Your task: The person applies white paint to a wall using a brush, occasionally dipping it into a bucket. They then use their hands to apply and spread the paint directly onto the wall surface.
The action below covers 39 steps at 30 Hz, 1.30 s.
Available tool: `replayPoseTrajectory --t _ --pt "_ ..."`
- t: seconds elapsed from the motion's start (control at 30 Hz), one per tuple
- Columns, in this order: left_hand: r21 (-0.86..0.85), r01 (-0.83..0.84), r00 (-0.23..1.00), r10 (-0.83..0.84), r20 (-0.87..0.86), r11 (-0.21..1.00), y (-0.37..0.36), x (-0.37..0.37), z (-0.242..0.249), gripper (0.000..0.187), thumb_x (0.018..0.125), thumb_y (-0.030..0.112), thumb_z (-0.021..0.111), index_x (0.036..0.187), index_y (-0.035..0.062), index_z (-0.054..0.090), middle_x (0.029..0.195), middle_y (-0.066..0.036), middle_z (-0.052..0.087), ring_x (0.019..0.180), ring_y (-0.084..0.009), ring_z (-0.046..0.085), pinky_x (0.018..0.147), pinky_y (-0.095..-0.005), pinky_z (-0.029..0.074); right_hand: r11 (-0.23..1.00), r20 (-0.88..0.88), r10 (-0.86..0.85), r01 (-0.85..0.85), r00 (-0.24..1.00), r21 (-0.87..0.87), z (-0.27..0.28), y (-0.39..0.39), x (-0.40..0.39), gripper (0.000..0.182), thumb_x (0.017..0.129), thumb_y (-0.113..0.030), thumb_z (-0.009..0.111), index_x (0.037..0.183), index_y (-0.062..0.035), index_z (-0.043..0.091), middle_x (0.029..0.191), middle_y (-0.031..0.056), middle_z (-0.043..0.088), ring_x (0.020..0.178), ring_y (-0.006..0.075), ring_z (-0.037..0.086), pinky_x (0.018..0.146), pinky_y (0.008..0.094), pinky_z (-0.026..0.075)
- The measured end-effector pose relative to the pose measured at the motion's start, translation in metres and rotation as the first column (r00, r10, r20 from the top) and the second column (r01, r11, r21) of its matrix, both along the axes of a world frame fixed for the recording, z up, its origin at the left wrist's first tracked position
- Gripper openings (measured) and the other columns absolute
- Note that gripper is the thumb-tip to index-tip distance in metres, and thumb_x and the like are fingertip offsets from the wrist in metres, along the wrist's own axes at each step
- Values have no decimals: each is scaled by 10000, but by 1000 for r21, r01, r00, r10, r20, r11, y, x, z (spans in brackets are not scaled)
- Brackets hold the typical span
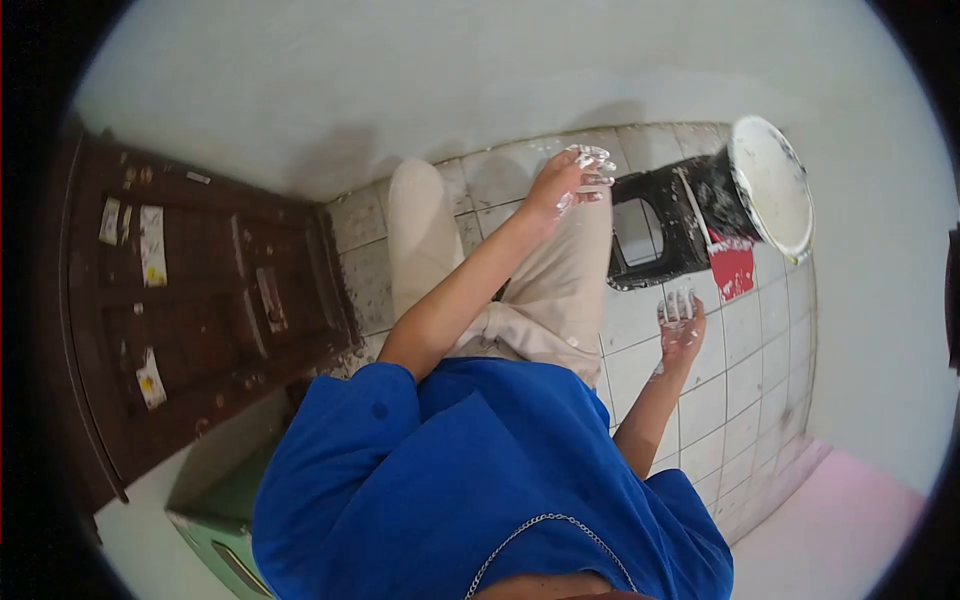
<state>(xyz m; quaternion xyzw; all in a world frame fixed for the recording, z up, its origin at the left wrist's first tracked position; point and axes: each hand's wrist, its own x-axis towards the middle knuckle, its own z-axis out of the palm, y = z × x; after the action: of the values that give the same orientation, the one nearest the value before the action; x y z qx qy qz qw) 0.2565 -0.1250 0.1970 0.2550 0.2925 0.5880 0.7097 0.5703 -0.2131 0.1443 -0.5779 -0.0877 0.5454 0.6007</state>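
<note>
My left hand hangs over my thigh, its fingers smeared with white paint or filler and apart, holding nothing. Lower and to the right, my right hand is turned palm up with its white-coated fingers stretched out. It is close to a flat red piece with white smears. A black bucket, white-crusted at the rim and pale inside, stands beyond my hands. Next to it is a black frame like a stool, with a wide opening, close to my left fingertips.
Speckled white floor tiles run between the pale wall and me. On the left stands a dark wooden door or cabinet with torn stickers. A green cabinet-like object is at the lower left.
</note>
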Motion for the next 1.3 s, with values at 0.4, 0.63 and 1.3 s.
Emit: replayPoseTrajectory --t 0.4,0.63,1.3 --pt "-359 46 910 -187 -369 932 1 -37 -139 363 876 388 461 1129 133 510 1066 -14 575 992 -144 563 776 -305 441 862 203 248 -311 947 399 62 84 -128 389 862 -179 545 1202 -4 476 1071 116 542 941 195 550 778 312 450" --pt "-701 170 266 -717 -645 693 -48 1 -283 794 821 530 476 1255 -126 365 1231 -313 452 1179 -387 445 974 -411 364 832 38 550 -552 834 65 -10 142 -205 237 851 -120 561 1081 -67 543 937 49 592 807 157 590 691 283 464" --pt "-795 322 102 -853 -512 515 -47 6 -291 857 860 528 397 1321 -169 208 1388 -335 233 1303 -453 239 1097 -391 196 776 115 625 -631 772 19 -72 164 -231 228 833 -83 578 1061 -64 570 922 22 612 821 116 573 693 286 473"
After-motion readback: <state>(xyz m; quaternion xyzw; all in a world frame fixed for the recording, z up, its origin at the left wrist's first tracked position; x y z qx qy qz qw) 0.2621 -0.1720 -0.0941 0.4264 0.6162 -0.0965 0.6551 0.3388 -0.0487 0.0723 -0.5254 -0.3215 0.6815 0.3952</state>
